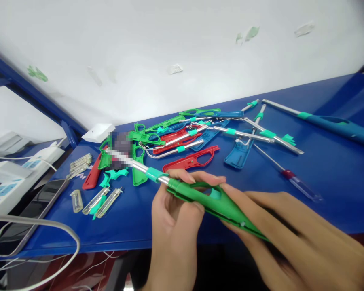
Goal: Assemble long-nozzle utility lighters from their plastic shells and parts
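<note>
Both hands hold a green long-nosed lighter, its silver tube pointing up and left with a teal band around it. My left hand is closed around the front of the green body, where the tube enters. The rear of the handle lies in the closed fingers of my right hand, which partly hide it. A narrow gap runs along the handle's lower edge. Behind the lighter lie a red handle half with a finger loop, and several loose silver tubes with teal bands and thin wires.
On the blue table, clear fuel tanks and teal scraps lie left. A screwdriver and a blue lighter lie right. A phone, a power strip and a looping cable occupy the left edge.
</note>
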Tool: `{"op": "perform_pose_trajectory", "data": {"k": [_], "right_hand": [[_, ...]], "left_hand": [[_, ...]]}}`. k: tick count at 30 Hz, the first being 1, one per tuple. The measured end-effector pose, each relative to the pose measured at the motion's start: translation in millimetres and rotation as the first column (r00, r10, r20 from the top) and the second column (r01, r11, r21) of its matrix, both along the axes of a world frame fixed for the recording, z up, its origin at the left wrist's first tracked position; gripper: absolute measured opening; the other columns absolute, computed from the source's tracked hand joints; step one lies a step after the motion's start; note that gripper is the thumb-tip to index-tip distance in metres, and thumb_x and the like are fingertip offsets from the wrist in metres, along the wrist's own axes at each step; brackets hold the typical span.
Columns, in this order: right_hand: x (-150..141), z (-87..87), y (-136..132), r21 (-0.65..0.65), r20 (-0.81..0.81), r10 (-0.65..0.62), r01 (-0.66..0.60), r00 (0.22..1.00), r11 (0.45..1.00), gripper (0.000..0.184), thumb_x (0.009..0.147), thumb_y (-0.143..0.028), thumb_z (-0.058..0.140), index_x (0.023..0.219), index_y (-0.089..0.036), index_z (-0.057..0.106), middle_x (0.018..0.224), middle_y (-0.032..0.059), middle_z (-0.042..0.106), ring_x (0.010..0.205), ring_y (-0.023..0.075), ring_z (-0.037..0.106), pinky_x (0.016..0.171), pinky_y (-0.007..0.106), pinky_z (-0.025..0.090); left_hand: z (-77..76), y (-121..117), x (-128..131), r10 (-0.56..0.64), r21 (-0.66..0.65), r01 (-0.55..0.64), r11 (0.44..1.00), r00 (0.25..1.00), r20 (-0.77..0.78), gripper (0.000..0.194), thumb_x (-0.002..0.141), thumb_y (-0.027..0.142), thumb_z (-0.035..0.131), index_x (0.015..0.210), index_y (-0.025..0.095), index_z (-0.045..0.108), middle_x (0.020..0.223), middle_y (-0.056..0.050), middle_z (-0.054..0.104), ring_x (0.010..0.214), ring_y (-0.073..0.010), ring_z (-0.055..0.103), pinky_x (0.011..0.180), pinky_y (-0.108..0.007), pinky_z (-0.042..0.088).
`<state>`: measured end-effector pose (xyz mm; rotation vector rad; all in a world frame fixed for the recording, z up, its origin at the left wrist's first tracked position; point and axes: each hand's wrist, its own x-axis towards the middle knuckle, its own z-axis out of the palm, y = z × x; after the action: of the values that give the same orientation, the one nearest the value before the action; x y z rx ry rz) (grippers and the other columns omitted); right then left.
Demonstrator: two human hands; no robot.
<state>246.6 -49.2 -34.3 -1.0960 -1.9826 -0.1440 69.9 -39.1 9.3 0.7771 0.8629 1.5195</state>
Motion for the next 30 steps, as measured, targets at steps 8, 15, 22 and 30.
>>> {"op": "perform_pose_trajectory", "data": {"k": [8,15,22,30], "right_hand": [[-2,7.6,10,0.020,-0.030,0.090,-0.089,0.996,0.996,0.040,0.110,-0.021,0.069,0.149,-0.025,0.073,0.121,0.0026,0.086,0.094,0.0205,0.083,0.088,0.030,0.068],[-3,12.4,13,-0.005,-0.142,0.045,-0.046,0.989,0.999,0.034,0.109,-0.015,0.067,0.139,-0.031,0.072,0.132,-0.0065,0.084,0.105,0.0126,0.084,0.104,0.020,0.061],[-2,15.2,7,0.046,-0.132,0.103,-0.098,0.986,0.994,0.046,0.107,0.000,0.055,0.135,-0.030,0.076,0.147,-0.0027,0.074,0.135,0.0140,0.070,0.114,0.030,0.056],[14,13.0,7,0.080,-0.021,0.190,-0.188,0.982,0.979,0.045,0.108,-0.004,0.060,0.148,-0.021,0.073,0.155,0.0017,0.073,0.144,0.0194,0.066,0.118,0.035,0.055]], "left_hand": [[-1.7,2,0,-0.011,0.004,0.011,1.000,0.999,-0.052,0.018,0.100,0.011,0.072,0.109,0.026,0.071,0.108,0.001,0.086,0.109,-0.0198,0.082,0.097,-0.029,0.066],[1.8,3,-6,-0.124,0.009,0.126,0.992,0.985,-0.117,0.013,0.106,0.028,0.081,0.119,0.027,0.078,0.122,0.000,0.086,0.119,-0.0177,0.080,0.107,-0.023,0.062],[0.9,-1,-5,-0.143,0.107,0.158,0.982,0.981,-0.132,0.016,0.108,0.026,0.078,0.124,0.030,0.077,0.128,-0.001,0.084,0.130,-0.0205,0.076,0.113,-0.028,0.062],[-7.0,5,1,-0.140,0.210,0.168,0.963,0.980,-0.145,0.015,0.109,0.022,0.077,0.123,0.030,0.078,0.127,0.002,0.085,0.126,-0.0179,0.079,0.112,-0.027,0.064]]}}
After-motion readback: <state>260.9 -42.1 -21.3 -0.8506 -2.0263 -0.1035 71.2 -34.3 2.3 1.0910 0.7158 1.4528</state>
